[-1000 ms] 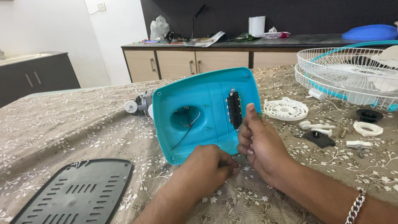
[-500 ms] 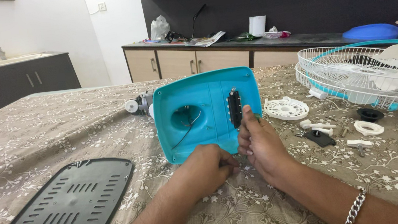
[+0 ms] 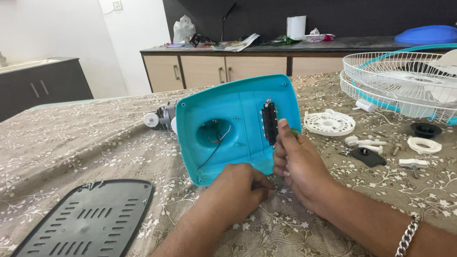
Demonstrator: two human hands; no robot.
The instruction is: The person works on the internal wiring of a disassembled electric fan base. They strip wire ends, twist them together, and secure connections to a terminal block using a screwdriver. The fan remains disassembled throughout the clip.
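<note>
Turquoise fan base (image 3: 238, 127) tipped up on edge, both my hands at its lower rim.

My left hand (image 3: 240, 190) is clenched at the base's 6 o'clock edge, bracing it upright so the hollow underside faces me. My right hand (image 3: 298, 163) has its fingers (image 3: 284, 139) pressed against the black switch block (image 3: 269, 122); what they grasp, I cannot tell. Black vented cover (image 3: 71, 241) lies at 8 o'clock on the surface (image 3: 46, 156), fan guard (image 3: 415, 85) at 2 o'clock.
</note>
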